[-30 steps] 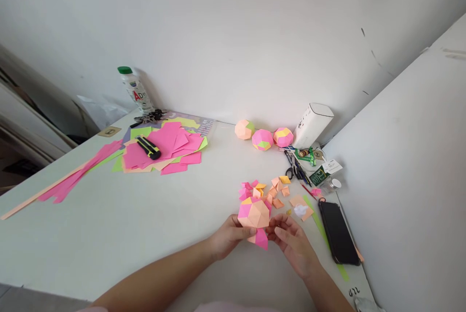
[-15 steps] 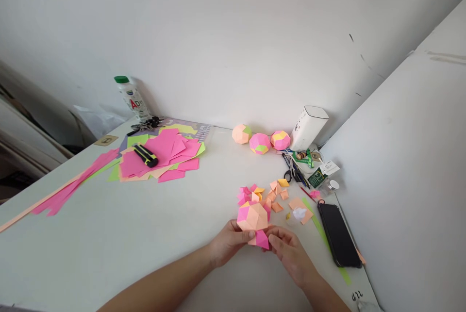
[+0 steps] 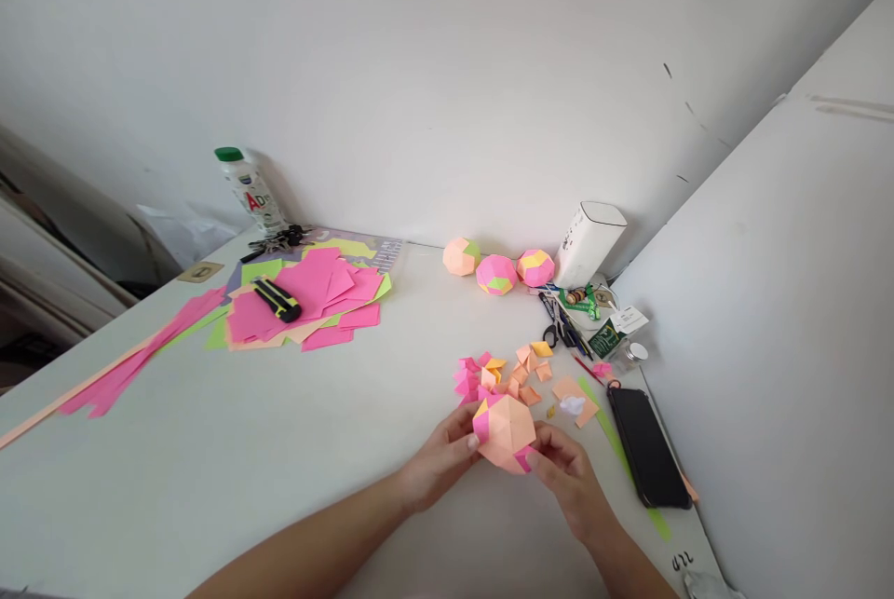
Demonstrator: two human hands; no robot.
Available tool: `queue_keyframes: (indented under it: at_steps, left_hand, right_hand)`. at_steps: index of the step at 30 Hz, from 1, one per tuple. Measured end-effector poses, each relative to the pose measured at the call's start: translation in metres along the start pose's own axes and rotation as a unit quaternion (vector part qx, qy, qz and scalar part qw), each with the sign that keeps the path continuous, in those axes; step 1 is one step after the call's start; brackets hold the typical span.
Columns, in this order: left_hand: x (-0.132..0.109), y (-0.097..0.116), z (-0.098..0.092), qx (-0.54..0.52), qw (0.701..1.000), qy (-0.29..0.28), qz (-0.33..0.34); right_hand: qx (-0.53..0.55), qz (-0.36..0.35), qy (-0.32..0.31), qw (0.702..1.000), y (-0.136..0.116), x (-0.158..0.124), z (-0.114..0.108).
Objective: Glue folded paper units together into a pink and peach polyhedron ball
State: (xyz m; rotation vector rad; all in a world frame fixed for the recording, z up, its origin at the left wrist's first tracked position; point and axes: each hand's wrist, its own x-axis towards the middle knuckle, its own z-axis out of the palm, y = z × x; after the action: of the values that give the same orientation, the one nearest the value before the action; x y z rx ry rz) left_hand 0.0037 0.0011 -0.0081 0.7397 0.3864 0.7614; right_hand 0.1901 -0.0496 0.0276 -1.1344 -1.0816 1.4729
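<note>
A faceted folded-paper ball (image 3: 508,429), mostly peach with pink and a little yellow, is held up between both hands at the front of the table. My left hand (image 3: 444,457) grips its left side, thumb on the near face. On the lower right, my right hand (image 3: 564,473) pinches a pink part of the ball with thumb and fingers. The far side of the ball is hidden. Just beyond it lie small folded pink paper pieces (image 3: 467,378) and peach paper pieces (image 3: 529,374).
Three finished-looking paper balls (image 3: 495,274) line the wall beside a white box (image 3: 592,243). Scissors (image 3: 551,331), a jar (image 3: 634,355) and a phone (image 3: 649,446) lie right. At left are paper sheets (image 3: 325,287), a box cutter (image 3: 277,299), paper strips (image 3: 154,347) and a bottle (image 3: 250,194).
The ball has shifted right and turned in my hands. The pink flap that hung below it now sits against its lower right side, under my right thumb.
</note>
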Motion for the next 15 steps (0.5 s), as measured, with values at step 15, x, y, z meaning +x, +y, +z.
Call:
queue_keyframes:
  at_steps: [15]
  left_hand:
    - [-0.0061, 0.0055, 0.0033, 0.108, 0.993, -0.048, -0.009]
  right_hand:
    - [-0.114, 0.056, -0.037, 0.991, -0.0006, -0.0029, -0.0007]
